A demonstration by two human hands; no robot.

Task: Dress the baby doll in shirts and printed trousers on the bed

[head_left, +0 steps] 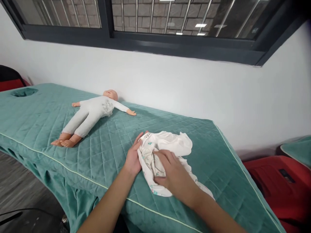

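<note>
I see a crumpled white cloth garment (173,142) with small green motifs, a greyish-white cloth-bodied doll (93,110), and a teal, diamond-quilted velvet bedcover (36,121) edged in pale-yellow piping (136,203).

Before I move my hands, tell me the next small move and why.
Probably spread the white cloth open with the right hand: the patterned folds lie bunched at that hand, while the left hand holds the edge near the label.
</note>
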